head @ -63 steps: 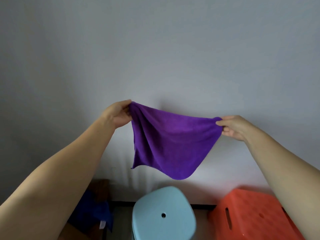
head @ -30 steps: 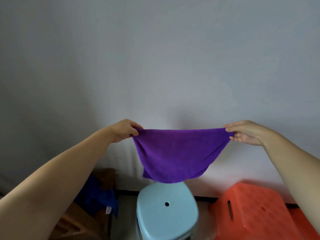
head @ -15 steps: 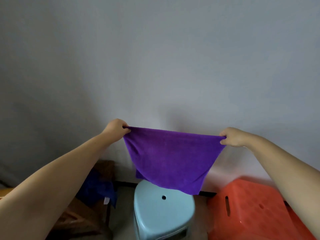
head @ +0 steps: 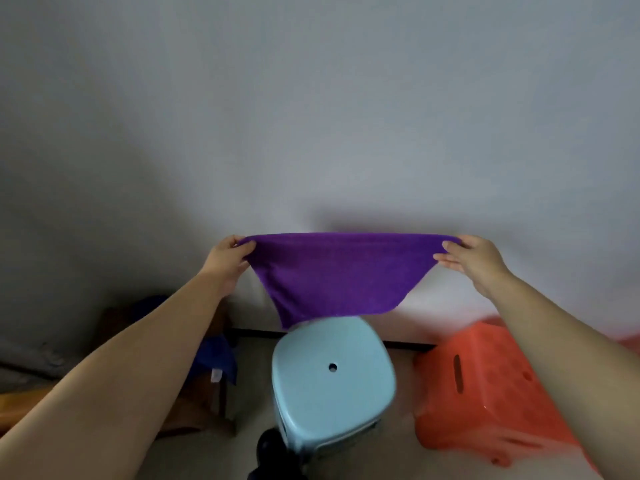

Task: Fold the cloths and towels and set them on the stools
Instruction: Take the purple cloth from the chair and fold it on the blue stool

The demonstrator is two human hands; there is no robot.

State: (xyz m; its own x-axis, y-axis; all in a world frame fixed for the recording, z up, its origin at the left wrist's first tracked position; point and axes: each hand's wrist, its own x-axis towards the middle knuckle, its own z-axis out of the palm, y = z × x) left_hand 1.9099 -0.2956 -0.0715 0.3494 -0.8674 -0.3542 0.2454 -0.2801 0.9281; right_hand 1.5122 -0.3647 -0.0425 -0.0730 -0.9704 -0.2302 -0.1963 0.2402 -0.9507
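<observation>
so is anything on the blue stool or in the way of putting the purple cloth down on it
Nothing visible. The blue stool has a bare seat, and the purple cloth hangs just above its far edge, stretched between the left hand and right hand, with only open air between.

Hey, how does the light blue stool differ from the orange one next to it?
The light blue stool has a small round hole in its seat; the orange stool has a long slot. The blue stands under the purple cloth; the orange sits off right, partly behind the right forearm. Both seats are bare.
</observation>
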